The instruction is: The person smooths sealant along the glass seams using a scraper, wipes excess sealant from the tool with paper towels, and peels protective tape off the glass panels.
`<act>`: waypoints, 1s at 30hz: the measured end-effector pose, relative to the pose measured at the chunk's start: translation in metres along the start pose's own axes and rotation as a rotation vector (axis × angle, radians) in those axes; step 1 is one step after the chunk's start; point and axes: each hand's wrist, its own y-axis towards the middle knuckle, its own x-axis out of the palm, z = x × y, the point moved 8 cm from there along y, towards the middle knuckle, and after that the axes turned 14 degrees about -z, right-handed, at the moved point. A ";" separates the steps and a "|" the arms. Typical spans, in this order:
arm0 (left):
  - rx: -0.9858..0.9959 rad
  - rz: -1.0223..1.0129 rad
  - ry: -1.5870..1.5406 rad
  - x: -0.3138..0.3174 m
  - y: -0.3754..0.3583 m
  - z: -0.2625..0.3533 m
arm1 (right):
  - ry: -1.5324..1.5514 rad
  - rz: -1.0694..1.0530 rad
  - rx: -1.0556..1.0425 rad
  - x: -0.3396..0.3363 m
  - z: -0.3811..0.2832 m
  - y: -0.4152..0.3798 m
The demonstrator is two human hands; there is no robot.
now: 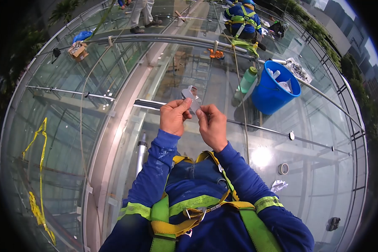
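Note:
In front of my chest, both hands pinch a small thin grey and clear piece (189,95) with a reddish patch near its top. Its exact kind is hard to make out. My left hand (174,116) is closed, thumb and fingers pressing the piece from the left. Just to the right, my right hand (212,126) is also closed, with its fingertips at the lower right edge of the same piece. A silver tube with a pointed nozzle, like a caulking gun (141,153), lies on the glass beside my left forearm.
A blue bucket (262,101) holding wrappers stands by a green bottle (248,79). Metal rails (164,38) and a rope (239,80) cross the glass roof. A tape roll (283,169) lies at right, yellow webbing (41,168) at left. A harnessed person (243,19) crouches ahead.

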 end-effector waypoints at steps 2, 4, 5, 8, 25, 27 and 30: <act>-0.018 0.044 0.008 -0.009 0.003 -0.004 | 0.040 -0.019 0.073 0.004 0.006 -0.005; 0.007 0.121 0.008 -0.018 0.006 -0.002 | 0.079 -0.039 0.185 0.007 0.012 -0.011; 0.035 0.173 0.005 -0.022 0.006 0.000 | 0.063 -0.054 0.169 0.009 0.014 -0.014; 0.132 0.216 0.080 -0.060 0.021 0.022 | 0.039 -0.057 0.171 0.005 0.029 -0.038; 1.173 -0.377 0.250 0.271 0.102 0.120 | 0.102 0.067 0.735 -0.054 0.256 -0.192; 1.167 -0.535 0.190 0.333 0.152 0.100 | 0.147 0.042 0.693 -0.066 0.259 -0.186; 1.012 -0.471 0.225 0.487 0.282 0.039 | 0.194 0.083 0.752 -0.088 0.283 -0.189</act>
